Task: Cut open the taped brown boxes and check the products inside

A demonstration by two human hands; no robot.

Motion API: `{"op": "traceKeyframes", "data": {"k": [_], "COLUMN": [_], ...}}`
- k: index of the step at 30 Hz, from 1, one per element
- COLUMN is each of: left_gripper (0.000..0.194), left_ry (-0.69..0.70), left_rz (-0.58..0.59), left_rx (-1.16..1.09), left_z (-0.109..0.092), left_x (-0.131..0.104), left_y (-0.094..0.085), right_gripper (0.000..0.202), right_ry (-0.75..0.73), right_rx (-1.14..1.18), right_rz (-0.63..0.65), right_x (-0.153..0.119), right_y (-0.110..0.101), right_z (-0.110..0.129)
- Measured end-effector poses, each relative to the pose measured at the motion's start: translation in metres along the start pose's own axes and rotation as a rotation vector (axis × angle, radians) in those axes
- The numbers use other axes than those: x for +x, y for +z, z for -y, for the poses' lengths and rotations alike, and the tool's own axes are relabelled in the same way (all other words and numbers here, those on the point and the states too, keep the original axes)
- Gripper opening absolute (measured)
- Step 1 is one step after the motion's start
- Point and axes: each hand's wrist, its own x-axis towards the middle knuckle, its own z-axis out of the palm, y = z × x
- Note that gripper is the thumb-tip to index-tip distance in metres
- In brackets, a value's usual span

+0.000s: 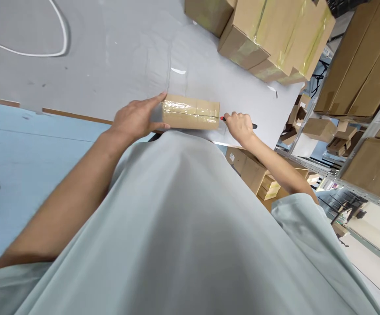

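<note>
A small cardboard box (190, 113) with shiny clear tape along its top lies near the front edge of the table. A dark line runs lengthwise down the middle of the tape. My left hand (139, 116) grips the box's left end, with the fingers at the far corner and the thumb at the near one. At the right end, my right hand (241, 128) is closed around a slim black box cutter (255, 126) with a red front part. That red tip points at the end of the taped seam; any blade is too small to make out.
Several taped cardboard boxes (262, 39) stand at the back right of the grey table (111, 65). A white cable (63, 39) loops at the far left. Shelving with cartons (360, 65) rises on the right, and more open cartons (247, 168) sit below the table edge.
</note>
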Motion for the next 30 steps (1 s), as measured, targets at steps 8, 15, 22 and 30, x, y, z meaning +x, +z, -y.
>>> {"op": "traceKeyframes", "data": {"k": [8,15,22,30], "left_gripper": [0.105,0.101,0.108,0.119], "left_ry": [-0.032,-0.052,-0.035,0.018], "left_rz": [-0.004,-0.068,-0.002,0.03], "left_rx": [0.092,0.149,0.016,-0.389], "left_z": [-0.005,0.051,0.085,0.051], "left_x": [0.005,-0.002,-0.005,0.042], "left_y": [0.008,-0.006,-0.004,0.034], "right_gripper": [0.036,0.031,0.056,0.059], "right_ry": [0.011,0.287,0.238,0.357], "right_rx": [0.064,0.44,1.471,1.398], "right_rz": [-0.011,-0.121,-0.063,-0.332], "right_x": [-0.017,-0.03,0.003,-0.014], "right_y": [0.019,0.057,0.078,0.052], "right_z": [-0.043,-0.101,0.021,0.045]}}
